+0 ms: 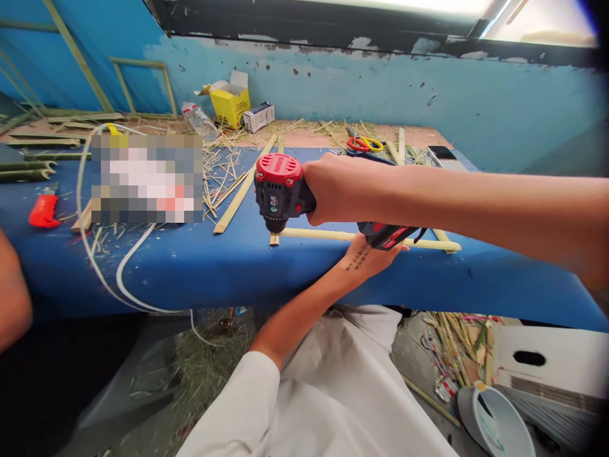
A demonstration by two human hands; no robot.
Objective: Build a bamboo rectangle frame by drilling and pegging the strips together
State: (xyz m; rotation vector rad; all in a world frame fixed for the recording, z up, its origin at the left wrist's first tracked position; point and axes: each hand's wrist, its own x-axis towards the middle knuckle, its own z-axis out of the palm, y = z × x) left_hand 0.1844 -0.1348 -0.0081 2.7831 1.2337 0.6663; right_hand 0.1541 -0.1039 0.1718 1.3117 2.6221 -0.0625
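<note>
Right hand (333,190) comes in from the right side of the frame and is wrapped tight around the grip of a red and black drill (285,190), dead centre of the shot. The drill's nose points down onto the left end of a pale bamboo strip (361,237) that lies flat along the front edge of the blue worktop (200,260). There's a short bamboo piece right under the bit too, touching the strip's end.

Left hand (368,254) reaches up from the lower middle and sits on the strip just right of the drill, partly hidden behind the drill's battery, so I can't tell whether it's pinching the strip or just pressing flat on it.

Other stuff: a second loose strip (242,190) lies at an angle just left of the drill, a white cable (102,266) loops over the front edge at left, a red tool (44,211) sits far left, scissors (364,144) with red and yellow handles at the back, and a yellow box (231,101) in the upper middle against the wall. Bamboo shavings are scattered all over.
</note>
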